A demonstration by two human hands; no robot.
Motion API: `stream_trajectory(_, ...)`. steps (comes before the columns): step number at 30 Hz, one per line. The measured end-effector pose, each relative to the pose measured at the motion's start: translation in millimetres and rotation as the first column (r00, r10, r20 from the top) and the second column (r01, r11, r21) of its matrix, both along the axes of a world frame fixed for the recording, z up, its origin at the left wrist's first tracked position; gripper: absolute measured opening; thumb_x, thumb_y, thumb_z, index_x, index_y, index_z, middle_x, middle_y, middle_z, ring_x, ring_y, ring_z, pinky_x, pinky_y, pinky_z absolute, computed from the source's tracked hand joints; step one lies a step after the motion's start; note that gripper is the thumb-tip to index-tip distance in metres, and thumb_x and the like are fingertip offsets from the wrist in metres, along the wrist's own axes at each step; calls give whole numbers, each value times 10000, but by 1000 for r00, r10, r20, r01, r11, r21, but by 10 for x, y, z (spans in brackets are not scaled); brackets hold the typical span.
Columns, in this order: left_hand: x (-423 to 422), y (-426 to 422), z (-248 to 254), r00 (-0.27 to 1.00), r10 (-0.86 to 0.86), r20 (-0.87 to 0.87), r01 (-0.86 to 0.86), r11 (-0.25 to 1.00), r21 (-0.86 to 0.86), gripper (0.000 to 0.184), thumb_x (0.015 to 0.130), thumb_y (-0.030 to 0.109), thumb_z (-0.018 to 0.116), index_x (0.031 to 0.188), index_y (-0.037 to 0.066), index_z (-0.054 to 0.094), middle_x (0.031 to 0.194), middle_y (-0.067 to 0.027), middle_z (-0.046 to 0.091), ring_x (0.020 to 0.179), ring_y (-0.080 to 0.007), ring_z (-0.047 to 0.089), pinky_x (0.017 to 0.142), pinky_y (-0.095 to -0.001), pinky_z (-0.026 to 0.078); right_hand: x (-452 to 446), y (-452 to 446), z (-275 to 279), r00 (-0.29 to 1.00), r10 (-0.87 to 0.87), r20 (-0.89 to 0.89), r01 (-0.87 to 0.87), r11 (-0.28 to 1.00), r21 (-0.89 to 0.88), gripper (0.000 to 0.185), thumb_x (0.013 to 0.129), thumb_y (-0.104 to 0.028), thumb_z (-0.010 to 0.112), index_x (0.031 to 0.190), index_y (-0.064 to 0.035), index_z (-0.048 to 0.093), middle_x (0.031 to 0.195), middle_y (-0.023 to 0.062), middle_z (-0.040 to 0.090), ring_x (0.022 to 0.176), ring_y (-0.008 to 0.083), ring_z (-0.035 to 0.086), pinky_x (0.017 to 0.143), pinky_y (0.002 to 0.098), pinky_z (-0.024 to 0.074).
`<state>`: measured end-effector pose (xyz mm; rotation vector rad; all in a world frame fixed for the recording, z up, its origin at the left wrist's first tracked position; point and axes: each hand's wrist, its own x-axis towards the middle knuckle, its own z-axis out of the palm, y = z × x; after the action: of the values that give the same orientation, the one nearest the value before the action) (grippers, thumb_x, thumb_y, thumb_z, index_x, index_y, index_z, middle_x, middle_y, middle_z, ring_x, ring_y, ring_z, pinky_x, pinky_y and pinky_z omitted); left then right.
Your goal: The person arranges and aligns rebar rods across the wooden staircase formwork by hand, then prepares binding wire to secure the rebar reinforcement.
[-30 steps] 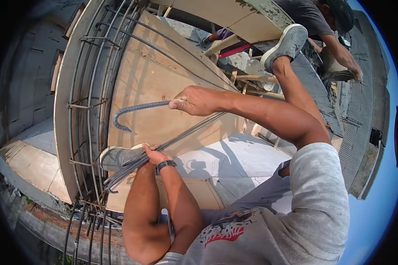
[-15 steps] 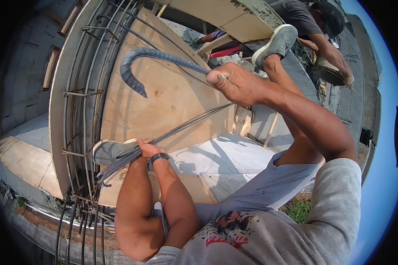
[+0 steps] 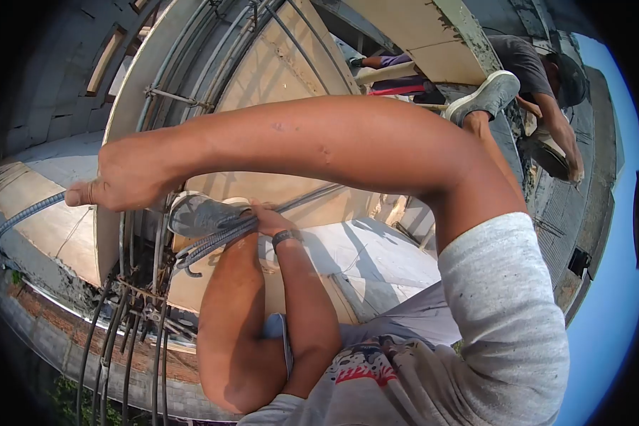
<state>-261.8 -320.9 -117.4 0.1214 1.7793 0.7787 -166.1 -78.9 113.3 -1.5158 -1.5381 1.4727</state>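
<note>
My right hand (image 3: 131, 174) is closed round a ribbed steel bar (image 3: 32, 208), whose hooked end curves down at the far left. That arm stretches across the view, past the tied rebar cage (image 3: 165, 96). Lower down, my left hand (image 3: 266, 219), with a dark band on its wrist, is wrapped round a bundle of rebars (image 3: 216, 241) with bent ends. The bundle lies over my left shin, beside my grey shoe (image 3: 200, 214). My fingers partly hide the bars.
Plywood formwork (image 3: 263, 78) stands behind my arm. A co-worker (image 3: 525, 64) bends down at upper right, one hand on a round container (image 3: 550, 157). Upright bars (image 3: 128, 369) rise at lower left. A pale panel (image 3: 362, 248) lies between my legs.
My right hand has swung from the upper middle to the far left, taking the hooked rebar with it. The left hand keeps its hold on the bundle. The view has shifted slightly.
</note>
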Motion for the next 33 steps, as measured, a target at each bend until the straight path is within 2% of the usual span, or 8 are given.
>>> stream_trajectory(6, -30, -95, -14, 908, -256, 332, 234, 967, 106, 440, 989, 427, 618, 726, 93, 504, 694, -26, 482, 649, -154, 433, 729, -302, 393, -480, 263, 345, 985, -172, -15, 172, 985, 32, 960, 953, -774, 327, 725, 85, 690, 751, 285, 647, 781, 438, 673, 746, 519, 545)
stream_trajectory(14, 26, -114, -50, 878, -400, 263, 383, 917, 114, 471, 990, 498, 592, 852, 51, 539, 726, -31, 486, 615, -144, 430, 651, -283, 389, -694, -434, -242, 929, -370, 6, 369, 927, -71, 791, 947, -663, 518, 758, 90, 669, 738, 298, 652, 793, 477, 674, 790, 524, 531)
stream_trajectory(19, -24, -139, -35, 866, -480, 143, 472, 877, 88, 521, 990, 542, 576, 930, 25, 561, 745, -34, 489, 594, -138, 428, 602, -272, 387, -271, -1498, -465, 671, -677, -304, 718, 489, 496, 393, 892, -387, 747, 1018, -26, 651, 1024, 160, 632, 988, 364, 607, 892, 428, 489)
stream_trajectory(22, 92, -148, 135, 892, -435, 121, 428, 900, 76, 575, 980, 584, 576, 1000, 10, 563, 771, -44, 502, 581, -139, 423, 601, -273, 396, 489, -2839, -1606, 7, -988, 154, 991, 27, 129, 339, 915, -338, 698, 1036, -28, 638, 1038, 168, 637, 1025, 363, 600, 898, 438, 479)
stream_trajectory(23, 90, -154, 161, 904, -412, 116, 407, 911, 68, 575, 979, 581, 579, 990, 7, 565, 775, -44, 501, 577, -136, 427, 577, -270, 391, 571, -3412, -2271, -147, -769, 622, 987, -77, 139, 421, 934, -367, 672, 1161, -21, 600, 1097, 204, 623, 1094, 390, 588, 942, 458, 476)
stream_trajectory(25, 134, -154, 164, 924, -364, 115, 360, 931, 61, 576, 977, 576, 584, 969, 1, 570, 784, -45, 498, 567, -130, 434, 529, -265, 382, 643, -4186, -3119, -182, -644, 743, 795, -542, -274, 811, 873, -524, 703, 1414, 16, 433, 1371, 305, 511, 1304, 415, 494, 1081, 459, 428)
stream_trajectory(28, 183, -224, 266, 915, -386, 121, 379, 922, 74, 557, 971, 556, 610, 974, 0, 580, 649, -10, 416, 541, -118, 441, 549, -281, 434, 462, -4105, -3243, 123, -437, 891, 800, -487, -350, 953, 811, -523, 743, 1469, 54, 365, 1445, 329, 456, 1366, 394, 461, 1120, 460, 399)
stream_trajectory(33, 401, -251, 560, 920, -380, 90, 378, 925, 43, 483, 975, 495, 636, 935, 17, 589, 556, 21, 344, 511, -120, 404, 634, -309, 468, 553, -4359, -3750, 112, -757, 644, 577, -478, -662, 696, 726, -367, 765, 1248, 65, 604, 1315, 251, 596, 1111, 376, 631, 850, 602, 528)
